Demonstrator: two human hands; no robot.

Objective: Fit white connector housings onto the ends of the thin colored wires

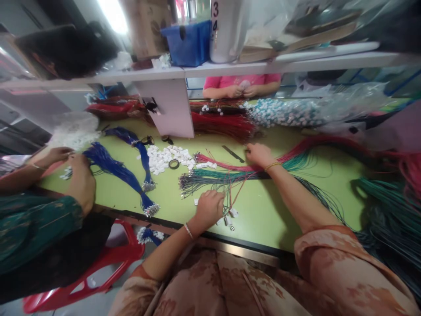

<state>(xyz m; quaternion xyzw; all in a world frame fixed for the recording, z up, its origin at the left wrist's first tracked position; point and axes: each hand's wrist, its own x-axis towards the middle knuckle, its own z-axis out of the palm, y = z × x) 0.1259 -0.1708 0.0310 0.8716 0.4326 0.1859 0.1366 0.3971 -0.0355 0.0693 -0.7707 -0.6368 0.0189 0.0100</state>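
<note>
My left hand [209,208] rests curled on the green table [263,210], fingers closed over thin wires with small white connectors [230,215] at their ends. My right hand [259,153] reaches further out, fingers bent onto a bundle of red wires [230,166]. Beneath them lies a bundle of green and dark wires [213,177]. A pile of loose white connectors [166,157] and a small black ring [174,164] sit just left of the bundles.
A co-worker's hands [79,175] at the left handle blue wire bundles [118,171]. Another person in pink [241,85] works across the table. A white shelf support [173,107], red wire heaps [226,123], bagged connectors [283,112] and a red chair [98,272] surround.
</note>
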